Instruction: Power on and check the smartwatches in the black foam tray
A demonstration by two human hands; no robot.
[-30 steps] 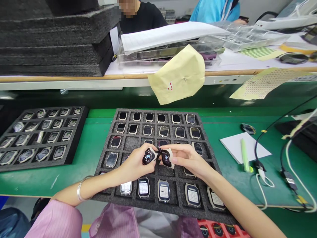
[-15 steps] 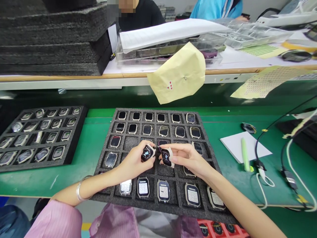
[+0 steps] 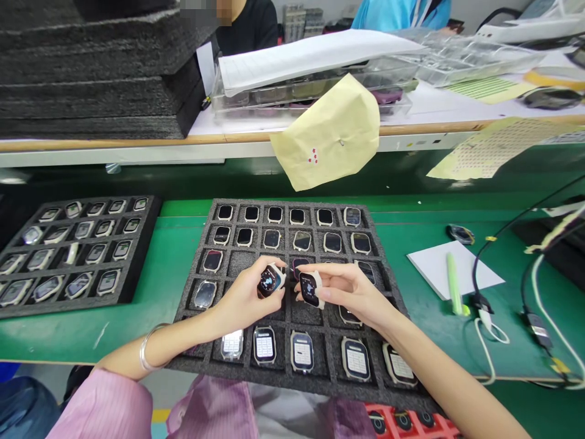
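Above the middle of a black foam tray (image 3: pixel 292 379), my left hand (image 3: pixel 249 292) grips a smartwatch case (image 3: pixel 270 280) with a lit dial, tilted between thumb and fingers. My right hand (image 3: pixel 350 289) pinches a second smartwatch case (image 3: pixel 309 289), also lit, by its pale side. The two watches are a small gap apart, screens facing up toward me. In the tray's compartments lie strapless watches; the back rows have dark screens. Along the front row, several watches, such as the lit watch (image 3: pixel 302 352), show white screens. My hands hide some middle compartments.
Another foam tray of watches (image 3: pixel 132 268) stands at the left. A white pad (image 3: pixel 479 275) with a green pen-like tool (image 3: pixel 453 283) lies at the right, beside cables (image 3: pixel 489 332). A yellow paper (image 3: pixel 331 137) hangs from the shelf; stacked black foam (image 3: pixel 100 91) stands above left. Two people sit beyond.
The watch in my left hand has turned a little and shifted slightly left. My right hand's watch has moved slightly right, so the gap between them is wider.
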